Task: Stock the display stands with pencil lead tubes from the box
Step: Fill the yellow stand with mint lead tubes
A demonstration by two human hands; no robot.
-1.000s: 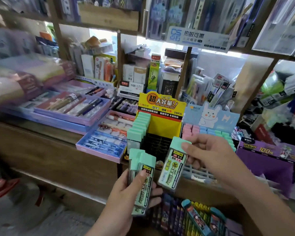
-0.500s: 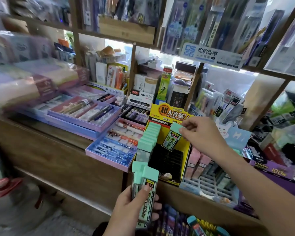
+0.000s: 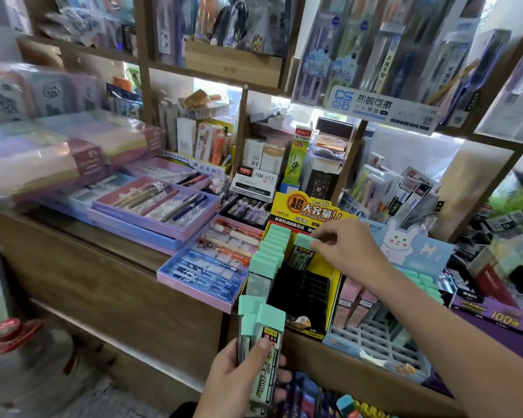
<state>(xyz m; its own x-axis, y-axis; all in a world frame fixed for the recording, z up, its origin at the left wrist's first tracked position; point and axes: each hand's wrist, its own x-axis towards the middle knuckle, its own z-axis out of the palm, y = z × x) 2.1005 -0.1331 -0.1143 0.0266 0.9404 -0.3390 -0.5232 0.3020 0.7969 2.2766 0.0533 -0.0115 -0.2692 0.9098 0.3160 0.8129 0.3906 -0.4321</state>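
A wooden counter (image 3: pixel 109 267) runs across the view and carries everything below the upper shelves. On its left half lie two open pen trays (image 3: pixel 157 206), one further back and one right at the front edge. To their right, also at the front edge, two display stands sit side by side. One is the yellow display stand (image 3: pixel 307 206) with black slots. The other is the blue display stand (image 3: pixel 417 251) with a rabbit on its back card. The right hand (image 3: pixel 354 251) reaches over the yellow stand, its fingertips pinching the mint cap of one pencil lead tube (image 3: pixel 302 251). That tube stands upright at the back of the stand's middle column. The rest of that column is bare black slots. The stand's left column is filled front to back with a row of mint-capped tubes (image 3: pixel 269 251), packed too tightly to count surely. The left hand (image 3: pixel 233 381) is low in front of the counter, fingers and thumb wrapped round a bundle of tubes (image 3: pixel 266 351) showing at least two mint caps. The blue stand holds about three pink-capped tubes (image 3: pixel 351 300) at its left side. Several green-capped tubes (image 3: pixel 426 282) stand along its right side.
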